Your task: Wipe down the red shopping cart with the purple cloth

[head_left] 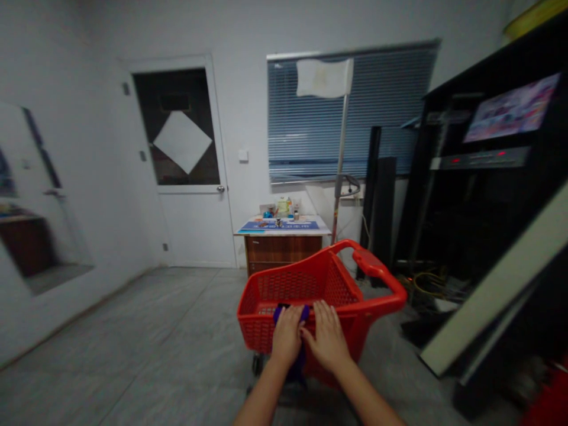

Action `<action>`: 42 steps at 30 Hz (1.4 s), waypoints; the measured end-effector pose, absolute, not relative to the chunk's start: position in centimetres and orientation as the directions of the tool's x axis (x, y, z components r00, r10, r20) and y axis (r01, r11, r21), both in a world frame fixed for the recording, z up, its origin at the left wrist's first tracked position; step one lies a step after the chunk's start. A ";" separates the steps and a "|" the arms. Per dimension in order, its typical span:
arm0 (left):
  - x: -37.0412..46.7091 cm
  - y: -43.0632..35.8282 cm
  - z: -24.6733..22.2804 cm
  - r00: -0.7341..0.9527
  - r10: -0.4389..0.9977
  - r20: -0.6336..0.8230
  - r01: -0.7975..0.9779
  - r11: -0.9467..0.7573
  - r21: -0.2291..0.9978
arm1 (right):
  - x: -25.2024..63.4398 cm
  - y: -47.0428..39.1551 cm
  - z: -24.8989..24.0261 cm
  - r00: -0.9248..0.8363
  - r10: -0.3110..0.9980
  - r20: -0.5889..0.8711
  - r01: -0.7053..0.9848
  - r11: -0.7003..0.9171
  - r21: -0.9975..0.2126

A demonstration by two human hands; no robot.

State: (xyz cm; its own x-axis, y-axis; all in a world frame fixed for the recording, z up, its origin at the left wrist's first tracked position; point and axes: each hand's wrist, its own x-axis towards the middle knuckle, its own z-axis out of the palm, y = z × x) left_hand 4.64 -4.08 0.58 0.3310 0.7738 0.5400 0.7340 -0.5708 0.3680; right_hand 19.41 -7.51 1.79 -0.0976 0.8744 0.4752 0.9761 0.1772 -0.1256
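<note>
A red plastic shopping cart [284,278] with lattice sides stands sideways before me, its handle at the right. Over its near rim hangs a purple cloth [299,364], partly hidden by my hands and forearms. My left hand [287,334] is closed over the cloth at the rim, fingers reaching to the basket's inner side. Just to its right, my right hand [327,331] curls its fingers over the red rim, with the thumb pointing left beside the cloth. The two hands almost touch. What lies under the right palm is hidden.
Behind the cart is a wooden cabinet [284,245] with small items on top. A pole with a white flag-shaped board [323,78] rises beside it. A long pale panel [492,284] leans at the right, near a black rack and floor cables. A white door [195,228] stands left.
</note>
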 end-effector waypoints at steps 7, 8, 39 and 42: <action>2.4 -3.3 0.1 0.309 0.775 0.551 0.761 -0.549 0.346 | 22.2 -8.5 2.3 -0.129 0.839 0.529 0.979 0.192 -0.066; 2.2 -3.2 0.0 0.300 0.780 0.549 0.766 -0.540 0.349 | 22.7 -8.6 2.4 -0.099 0.833 0.545 0.984 0.164 -0.071; 5.0 -3.8 1.5 0.358 0.757 0.547 0.720 -0.596 0.354 | 22.9 -9.2 3.7 -0.064 0.866 0.496 0.982 0.143 -0.123; 5.8 -4.0 1.8 0.372 0.754 0.541 0.712 -0.606 0.355 | 22.6 -9.3 3.7 -0.050 0.862 0.504 0.985 0.127 -0.120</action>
